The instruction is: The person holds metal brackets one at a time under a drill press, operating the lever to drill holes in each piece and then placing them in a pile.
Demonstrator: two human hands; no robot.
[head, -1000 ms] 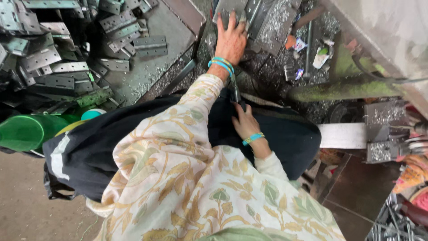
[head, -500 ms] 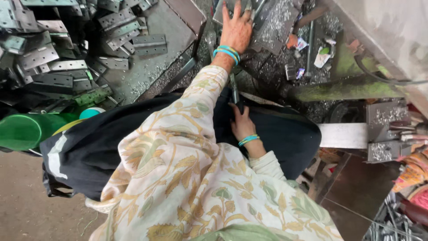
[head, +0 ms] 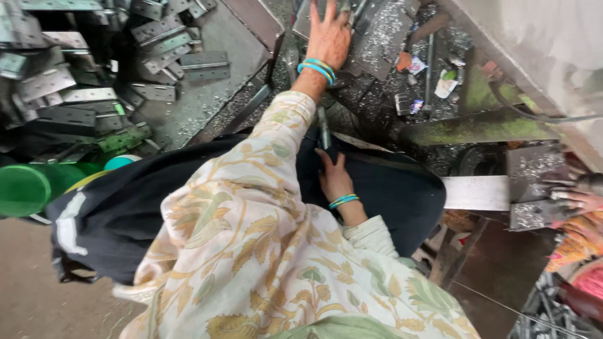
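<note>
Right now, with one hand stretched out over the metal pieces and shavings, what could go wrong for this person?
1. The left hand lies flat on a metal plate strewn with shavings; sharp edges or chips could cut the bare palm.
2. The right hand grips a dark rod close to the lap; a slip might pinch the fingers.
3. Another person's hand is at the metal block nearby, so the two could collide.
</note>
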